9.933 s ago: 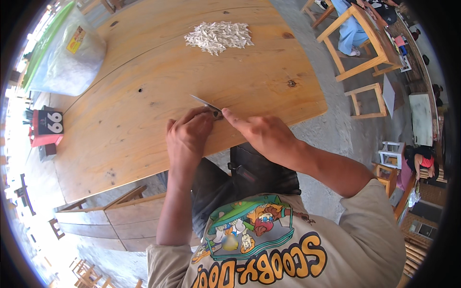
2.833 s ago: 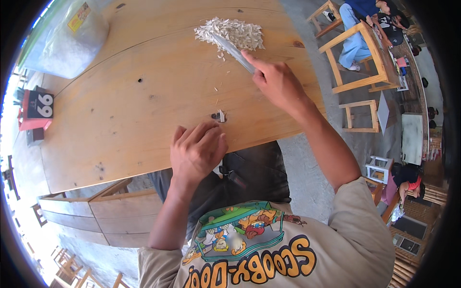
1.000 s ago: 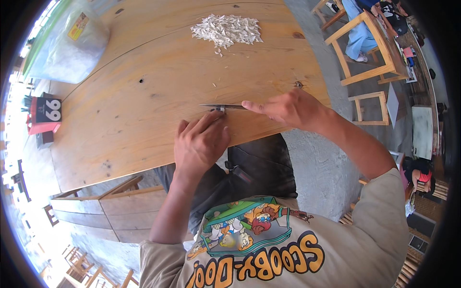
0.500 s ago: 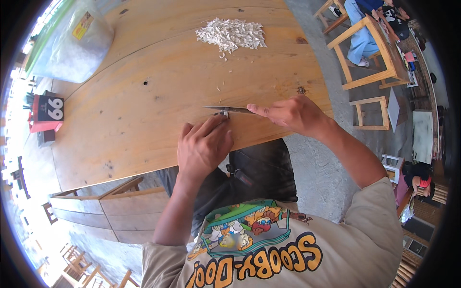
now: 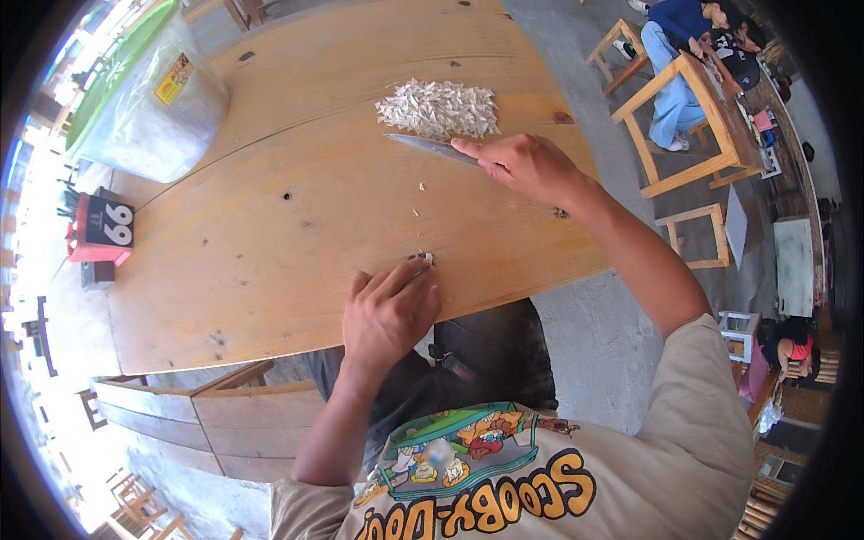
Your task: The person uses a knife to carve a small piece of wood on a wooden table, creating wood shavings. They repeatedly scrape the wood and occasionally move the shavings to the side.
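My right hand [image 5: 520, 166] grips a knife [image 5: 423, 145] whose blade points left, just in front of a heap of small white cut pieces [image 5: 438, 107] at the far side of the wooden table [image 5: 270, 216]. My left hand [image 5: 389, 312] rests near the table's front edge, its fingers bent over a small pale piece [image 5: 423, 258] pressed to the wood. A few white crumbs lie between the two hands.
A clear plastic bag with a green rim [image 5: 144, 99] stands at the far left. A red holder with a number card [image 5: 103, 229] sits at the left edge. Wooden chairs [image 5: 693, 144] and seated people are to the right; a bench [image 5: 171, 423] lies below the table.
My right hand has carried the knife away from my left hand, up and across the table to the white heap. My left hand has stayed at the front edge.
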The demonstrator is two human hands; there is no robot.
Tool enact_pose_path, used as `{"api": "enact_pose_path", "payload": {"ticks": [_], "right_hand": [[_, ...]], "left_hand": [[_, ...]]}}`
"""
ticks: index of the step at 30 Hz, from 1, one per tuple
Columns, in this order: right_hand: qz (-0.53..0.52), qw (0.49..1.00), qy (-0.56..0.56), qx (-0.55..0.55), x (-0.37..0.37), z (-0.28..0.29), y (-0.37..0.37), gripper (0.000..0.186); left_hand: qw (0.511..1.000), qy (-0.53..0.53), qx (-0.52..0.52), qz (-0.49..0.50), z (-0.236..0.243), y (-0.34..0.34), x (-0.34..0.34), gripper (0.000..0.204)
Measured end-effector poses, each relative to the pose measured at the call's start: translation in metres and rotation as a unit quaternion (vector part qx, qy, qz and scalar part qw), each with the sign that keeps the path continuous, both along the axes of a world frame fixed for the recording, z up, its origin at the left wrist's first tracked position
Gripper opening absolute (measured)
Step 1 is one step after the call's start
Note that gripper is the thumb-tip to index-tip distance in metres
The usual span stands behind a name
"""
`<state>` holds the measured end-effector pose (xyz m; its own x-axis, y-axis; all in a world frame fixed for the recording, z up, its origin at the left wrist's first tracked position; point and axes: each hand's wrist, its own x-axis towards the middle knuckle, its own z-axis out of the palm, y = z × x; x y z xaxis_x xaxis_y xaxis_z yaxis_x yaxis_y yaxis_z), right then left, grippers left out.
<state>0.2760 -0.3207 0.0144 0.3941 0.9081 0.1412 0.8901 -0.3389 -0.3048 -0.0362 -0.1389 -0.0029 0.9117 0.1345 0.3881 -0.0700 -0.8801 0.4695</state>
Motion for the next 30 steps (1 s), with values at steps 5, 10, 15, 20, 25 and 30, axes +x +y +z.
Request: {"api": "enact_pose_path", "payload": {"ticks": [5,10,15,20,25,30], "right_hand": [[-0.004,0.999,-0.012,0.029,-0.001,0.004,0.005,0.06],[0.063,0.998,0.022,0.001,-0.041,0.011,-0.022,0.064],[0.031,0.999,0.002,-0.021,-0.042,0.012,-0.026,0.064],[-0.068,0.997,-0.011,-0.032,-0.006,0.011,-0.015,0.06],[-0.047,0.998,0.018,0.034,-0.028,0.013,-0.026,0.057],[-0.067,0.992,0.105,0.01,-0.099,0.009,-0.058,0.058]], "left_hand": [[1.0,0.006,-0.006,0.0,0.0,0.0,-0.004,0.022],[1.0,-0.004,-0.004,-0.009,-0.003,0.002,0.001,0.023],[1.0,0.006,-0.003,-0.005,-0.001,-0.001,0.0,0.024],[1.0,-0.003,-0.011,-0.01,0.001,0.001,0.001,0.023],[1.0,-0.016,-0.014,-0.011,-0.009,0.003,-0.001,0.027],[1.0,0.01,-0.007,-0.02,-0.007,0.004,-0.005,0.036]]}}
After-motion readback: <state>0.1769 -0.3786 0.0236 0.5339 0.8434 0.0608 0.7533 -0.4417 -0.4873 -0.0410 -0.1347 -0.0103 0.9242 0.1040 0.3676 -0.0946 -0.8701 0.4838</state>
